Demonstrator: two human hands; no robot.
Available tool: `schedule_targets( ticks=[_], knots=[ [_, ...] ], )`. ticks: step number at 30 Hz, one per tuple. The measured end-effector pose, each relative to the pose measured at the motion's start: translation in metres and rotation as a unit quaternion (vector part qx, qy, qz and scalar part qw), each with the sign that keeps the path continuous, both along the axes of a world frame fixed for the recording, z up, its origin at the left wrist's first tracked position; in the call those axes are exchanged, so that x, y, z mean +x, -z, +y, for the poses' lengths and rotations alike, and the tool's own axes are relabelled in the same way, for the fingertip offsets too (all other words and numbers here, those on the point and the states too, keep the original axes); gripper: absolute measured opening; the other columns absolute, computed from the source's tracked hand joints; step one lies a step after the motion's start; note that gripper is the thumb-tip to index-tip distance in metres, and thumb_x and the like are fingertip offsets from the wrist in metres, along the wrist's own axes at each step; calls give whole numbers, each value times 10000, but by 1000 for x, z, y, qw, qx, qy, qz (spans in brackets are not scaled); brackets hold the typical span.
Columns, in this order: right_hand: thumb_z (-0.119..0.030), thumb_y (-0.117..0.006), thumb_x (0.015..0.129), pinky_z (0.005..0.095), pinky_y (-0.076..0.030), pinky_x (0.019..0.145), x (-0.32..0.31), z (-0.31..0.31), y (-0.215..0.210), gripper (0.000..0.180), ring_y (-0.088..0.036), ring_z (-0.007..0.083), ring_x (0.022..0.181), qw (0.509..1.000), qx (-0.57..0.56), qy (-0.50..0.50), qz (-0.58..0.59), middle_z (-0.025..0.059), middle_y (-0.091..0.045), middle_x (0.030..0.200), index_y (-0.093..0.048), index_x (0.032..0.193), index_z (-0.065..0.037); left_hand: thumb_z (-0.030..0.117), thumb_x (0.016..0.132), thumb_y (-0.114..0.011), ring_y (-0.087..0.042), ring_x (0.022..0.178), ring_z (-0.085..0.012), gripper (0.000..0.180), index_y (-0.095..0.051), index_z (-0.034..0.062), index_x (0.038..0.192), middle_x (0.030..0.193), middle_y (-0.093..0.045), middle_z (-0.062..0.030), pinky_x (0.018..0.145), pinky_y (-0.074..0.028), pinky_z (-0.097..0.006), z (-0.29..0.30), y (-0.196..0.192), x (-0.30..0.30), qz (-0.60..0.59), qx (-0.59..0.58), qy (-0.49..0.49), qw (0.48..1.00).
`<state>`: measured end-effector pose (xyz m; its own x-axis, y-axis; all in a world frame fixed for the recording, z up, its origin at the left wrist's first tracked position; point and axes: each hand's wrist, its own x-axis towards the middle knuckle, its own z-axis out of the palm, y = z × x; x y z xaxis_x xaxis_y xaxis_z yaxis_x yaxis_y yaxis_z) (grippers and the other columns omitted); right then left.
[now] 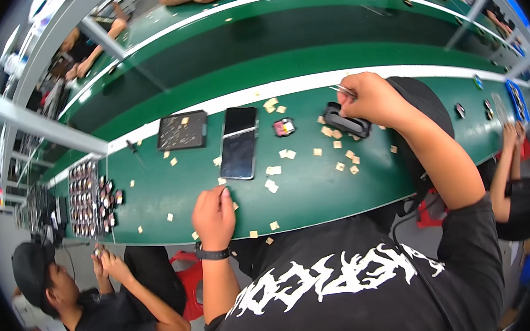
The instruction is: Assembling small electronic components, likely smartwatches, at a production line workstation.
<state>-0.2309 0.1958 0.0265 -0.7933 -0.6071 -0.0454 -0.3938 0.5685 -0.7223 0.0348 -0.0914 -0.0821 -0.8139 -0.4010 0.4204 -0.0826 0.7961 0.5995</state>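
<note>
Tweezers (343, 90) are pinched between the fingers of my right hand (369, 96), above the far half of the green table. Just below this hand lies a small black open case (346, 122), its inside partly hidden. My left hand (214, 215) is curled at the near edge, thumb upward; whatever it may hold cannot be made out. Small pale square pieces (317, 152) are scattered around both hands. Beyond my left hand lies a dark glossy phone-like slab (238, 146). A small dark device with a pink-and-yellow face (284, 127) sits between slab and case.
A black tray (182, 132) with bits on it stands at the far left. Farther left is a rack of small devices (86, 199). A black cap-like thing (431, 110) lies beside my right forearm. Co-workers (110, 305) sit on both sides; others work across a metal frame (40, 119).
</note>
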Motion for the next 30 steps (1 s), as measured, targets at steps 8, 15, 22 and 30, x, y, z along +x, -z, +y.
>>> schedule_targets(
  ticks=[8,15,22,30],
  knots=[
    [-31,-797,770,310,-506,661,16,-169,2,188,-612,115,725,982,-133,-132,17,66,-679,804,-669,898,17,113,902,-686,-631,665,-308,67,-705,62,942,789,-625,-107,590,-494,-401,-2,4,-3,-1,-23,-8,1000],
    [-157,-812,802,305,-529,688,-4,-136,-49,236,-656,121,781,978,-206,-5,9,43,-714,851,-721,973,-23,102,900,-689,-630,674,-299,68,-707,58,949,800,-629,-101,596,-492,-396,-1,5,3,9,31,-31,999],
    [-324,-749,918,321,-507,769,-73,223,-34,374,-674,215,827,912,20,308,269,89,-718,894,-694,1062,16,46,878,-691,-604,686,-323,100,-691,19,974,785,-614,-138,607,-475,-408,-3,6,-12,-14,-11,17,1000],
    [-587,-811,762,449,-417,1108,-21,352,104,991,-520,434,1309,829,184,501,164,325,-554,1356,-494,1434,69,16,937,-625,-524,634,-245,73,-682,-26,954,749,-561,-114,577,-411,-369,-2,6,-7,-30,-40,14,999]
  ],
)
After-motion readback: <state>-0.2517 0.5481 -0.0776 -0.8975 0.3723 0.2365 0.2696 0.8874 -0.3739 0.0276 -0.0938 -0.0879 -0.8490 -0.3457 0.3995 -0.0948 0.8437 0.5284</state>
